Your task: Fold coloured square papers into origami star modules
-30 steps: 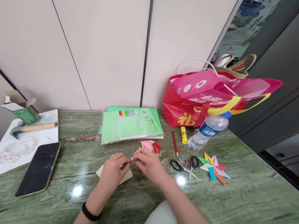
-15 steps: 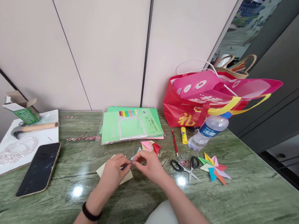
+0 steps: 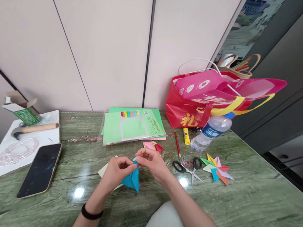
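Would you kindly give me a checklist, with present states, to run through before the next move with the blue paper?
1. Blue paper held by both hands: ok; the left hand and right hand both pinch it near its top.
2. Creases sharp and aligned: cannot tell; fingers cover part of the paper.
3. Cream paper fully uncovered: not ok; the left hand and blue paper hide part of it.
4. Scissors closed: not ok; the blades stand apart.
5. Scissors away from the hands: ok; they lie right of the right hand.
6. Bottle capped: ok; its blue cap is on.
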`<state>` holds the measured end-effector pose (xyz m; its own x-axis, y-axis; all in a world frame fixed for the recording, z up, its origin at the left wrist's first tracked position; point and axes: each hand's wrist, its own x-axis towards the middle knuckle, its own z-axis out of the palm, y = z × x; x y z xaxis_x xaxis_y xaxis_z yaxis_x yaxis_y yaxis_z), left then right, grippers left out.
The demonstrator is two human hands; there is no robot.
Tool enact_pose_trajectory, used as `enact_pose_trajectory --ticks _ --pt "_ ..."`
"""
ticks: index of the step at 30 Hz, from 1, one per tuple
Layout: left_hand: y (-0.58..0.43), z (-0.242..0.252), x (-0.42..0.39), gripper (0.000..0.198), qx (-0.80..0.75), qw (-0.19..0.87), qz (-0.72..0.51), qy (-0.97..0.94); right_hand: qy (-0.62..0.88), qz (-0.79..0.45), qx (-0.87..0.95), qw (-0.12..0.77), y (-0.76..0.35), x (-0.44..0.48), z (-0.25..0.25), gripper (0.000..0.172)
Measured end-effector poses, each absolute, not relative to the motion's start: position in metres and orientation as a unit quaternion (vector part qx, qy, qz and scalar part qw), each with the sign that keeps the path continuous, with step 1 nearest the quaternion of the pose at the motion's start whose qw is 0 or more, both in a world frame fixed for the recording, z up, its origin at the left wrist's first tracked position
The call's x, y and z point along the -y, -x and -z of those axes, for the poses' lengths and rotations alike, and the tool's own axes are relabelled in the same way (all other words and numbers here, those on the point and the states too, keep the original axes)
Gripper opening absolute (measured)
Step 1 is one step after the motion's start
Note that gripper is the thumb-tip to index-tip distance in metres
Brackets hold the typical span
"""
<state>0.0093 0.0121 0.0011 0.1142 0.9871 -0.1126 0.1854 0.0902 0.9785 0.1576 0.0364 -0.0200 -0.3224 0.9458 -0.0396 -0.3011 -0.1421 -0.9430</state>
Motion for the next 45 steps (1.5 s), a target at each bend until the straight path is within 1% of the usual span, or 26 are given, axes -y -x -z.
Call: enact_pose_trajectory --ticks 7,13,17,19,25,31,34,38,45 --pt "-0.012 -0.001 -0.011 0.020 -0.535 0.536 -0.414 -0.505 0.357 -0.681 0.430 0.473 -0.156 -0.038 0.020 0.032" --pt "-0.012 0.000 -0.011 0.021 -0.527 0.546 -0.402 -0.513 0.372 -0.638 0.470 0.483 -0.156 -0.038 0.020 0.029" --pt "-0.013 0.000 -0.011 0.024 -0.519 0.562 -0.373 -0.524 0.390 -0.620 0.457 0.505 -0.156 -0.040 0.022 0.028" --pt "-0.012 0.001 -0.012 0.026 -0.528 0.557 -0.379 -0.516 0.390 -0.620 0.452 0.510 -0.157 -0.040 0.022 0.027" --pt "-0.006 0.005 -0.015 0.030 -0.543 0.543 -0.461 -0.444 0.349 -0.633 0.513 0.463 -0.157 -0.039 0.027 0.025" --pt "-0.005 0.003 -0.016 0.028 -0.533 0.574 -0.431 -0.447 0.380 -0.595 0.527 0.473 -0.158 -0.039 0.027 0.017" --pt "-0.004 0.003 -0.015 0.025 -0.534 0.573 -0.438 -0.441 0.378 -0.601 0.525 0.470 -0.158 -0.039 0.024 0.014" --pt "-0.002 0.002 -0.016 0.024 -0.527 0.588 -0.456 -0.411 0.345 -0.620 0.534 0.460 -0.158 -0.038 0.024 0.015" --pt "0.000 0.005 -0.017 0.026 -0.514 0.592 -0.446 -0.432 0.338 -0.592 0.570 0.459 -0.160 -0.038 0.023 0.019"
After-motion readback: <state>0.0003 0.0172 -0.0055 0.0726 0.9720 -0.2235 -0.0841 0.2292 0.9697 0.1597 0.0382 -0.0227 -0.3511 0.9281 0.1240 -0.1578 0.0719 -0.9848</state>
